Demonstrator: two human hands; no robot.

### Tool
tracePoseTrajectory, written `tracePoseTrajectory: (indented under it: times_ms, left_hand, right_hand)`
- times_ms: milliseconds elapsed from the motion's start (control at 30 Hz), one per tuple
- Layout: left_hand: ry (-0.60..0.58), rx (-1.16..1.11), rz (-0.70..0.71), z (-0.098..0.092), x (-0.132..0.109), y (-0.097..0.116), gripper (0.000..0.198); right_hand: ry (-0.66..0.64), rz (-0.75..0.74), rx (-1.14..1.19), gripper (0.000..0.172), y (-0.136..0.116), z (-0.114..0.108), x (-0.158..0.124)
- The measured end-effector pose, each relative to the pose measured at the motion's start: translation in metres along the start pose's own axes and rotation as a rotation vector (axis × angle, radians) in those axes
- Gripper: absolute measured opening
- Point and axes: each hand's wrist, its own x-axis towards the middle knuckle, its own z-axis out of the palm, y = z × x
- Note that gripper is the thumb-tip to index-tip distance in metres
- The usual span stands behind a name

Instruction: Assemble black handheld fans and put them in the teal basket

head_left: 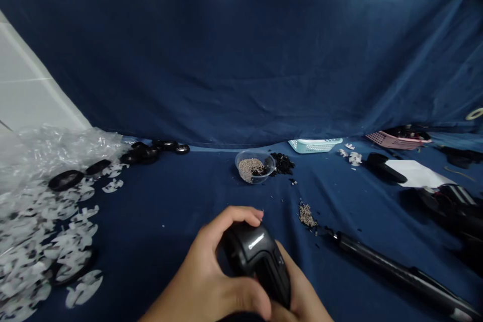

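Note:
Near the bottom middle I hold a glossy black plastic appliance housing (260, 249) with an angled, handle-like part; its exact kind does not show. My left hand (215, 266) wraps it from the left, fingers over its top and thumb across the near side. From the right and below, my right hand (298, 284) grips it, its fingers mostly hidden behind the housing. To the right lies a black pen-shaped electric screwdriver (392, 269), its bit end beside a small pile of screws (307, 215). Beyond the housing stands a clear plastic bowl (269, 163) of small screws.
White plastic pieces (49, 241) heap at the left, with black oval parts (66, 180) and bubble wrap (64, 146). Small black parts (284, 163) lie beside the bowl. A light-blue basket (313, 146) and a pink basket (392, 141) stand before the blue curtain (234, 60).

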Motion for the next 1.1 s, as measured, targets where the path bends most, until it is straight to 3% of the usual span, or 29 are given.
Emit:
tracePoseTrajectory:
  times_ms: [67, 133, 267, 533, 833, 900, 1000, 1100]
  left_hand:
    - [0.121, 0.088, 0.166, 0.004, 0.0, -0.001, 0.045]
    - [0.228, 0.152, 0.286, 0.01, -0.001, -0.002, 0.037]
    - [0.421, 0.162, 0.362, 0.016, -0.001, -0.002, 0.04]
    - [0.485, 0.241, 0.335, 0.01, -0.005, 0.001, 0.035]
    - [0.52, 0.216, 0.291, 0.009, -0.004, 0.009, 0.037]
    - [0.516, 0.201, 0.279, 0.009, -0.003, 0.01, 0.038]
    - [0.592, 0.149, 0.217, 0.008, 0.0, 0.01, 0.043]
    - [0.694, 0.049, 0.035, 0.008, 0.006, 0.009, 0.048]
  right_hand:
    - [-0.026, 0.008, -0.122, 0.074, -0.007, 0.001, 0.001]
    - [-0.051, 0.024, -0.208, 0.074, -0.015, 0.004, 0.0]
    - [-0.058, 0.003, -0.25, 0.07, -0.026, 0.011, -0.001]
    - [-0.001, 0.049, -0.312, 0.07, -0.016, 0.024, 0.002]
    - [0.016, -0.043, -0.118, 0.064, -0.026, 0.033, 0.004]
    - [0.094, -0.065, -0.096, 0.068, -0.02, 0.033, 0.001]
    - [0.321, -0.131, -0.106, 0.069, -0.006, 0.033, -0.004]
    - [0.417, -0.183, -0.198, 0.039, 0.004, 0.032, -0.007]
